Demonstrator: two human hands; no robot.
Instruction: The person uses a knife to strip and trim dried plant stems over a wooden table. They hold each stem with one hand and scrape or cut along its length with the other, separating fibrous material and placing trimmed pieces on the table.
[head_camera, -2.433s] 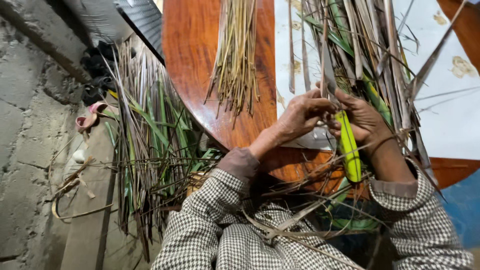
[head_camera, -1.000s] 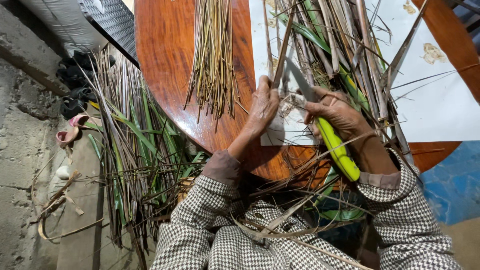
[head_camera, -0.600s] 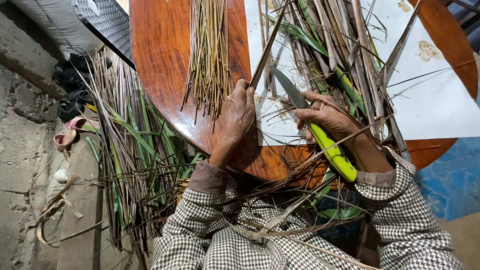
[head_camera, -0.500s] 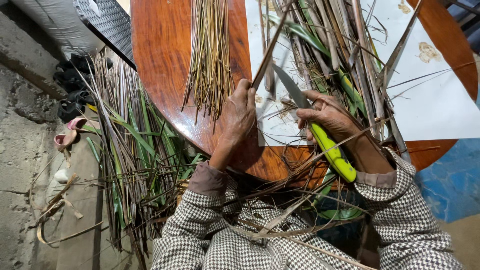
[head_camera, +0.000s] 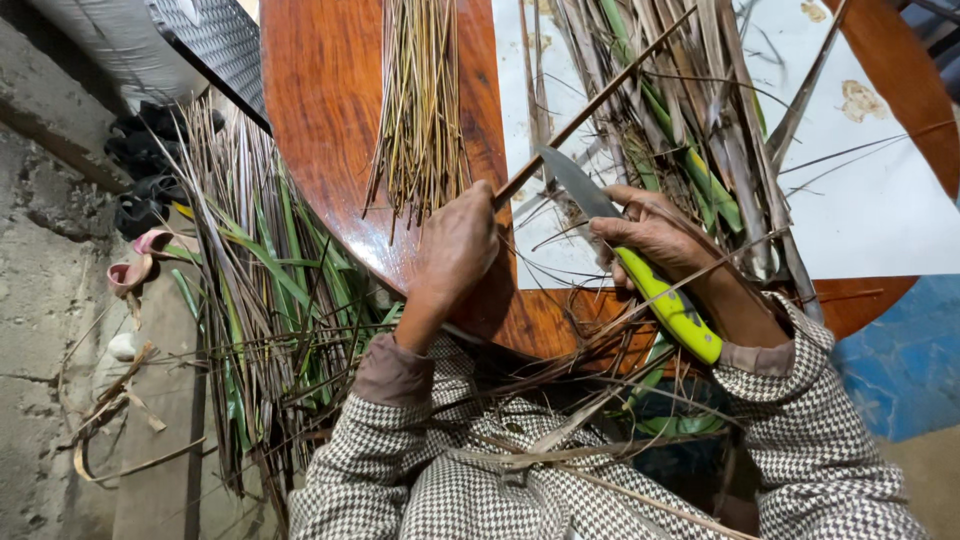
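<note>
My left hand (head_camera: 455, 250) rests on the round wooden table (head_camera: 330, 130) and grips the near end of a long thin brown stick (head_camera: 600, 100) that slants up to the right. My right hand (head_camera: 650, 235) holds a knife by its lime-green handle (head_camera: 668, 305); the grey blade (head_camera: 572, 180) points up-left, close beside the stick. A bundle of thin stripped sticks (head_camera: 420, 110) lies on the table just left of my left hand. A pile of long dry and green leaves (head_camera: 690, 130) lies behind the knife.
A white sheet (head_camera: 880, 190) covers the right part of the table. More long green and dry leaves (head_camera: 260, 300) hang off the table's left edge to the concrete floor (head_camera: 60, 300). Leaf strips lie across my checked sleeves and lap. A blue surface (head_camera: 900, 360) shows at right.
My left hand has slid left and down along the stick to its near end. The knife has stayed in my right hand, its blade now beside the stick.
</note>
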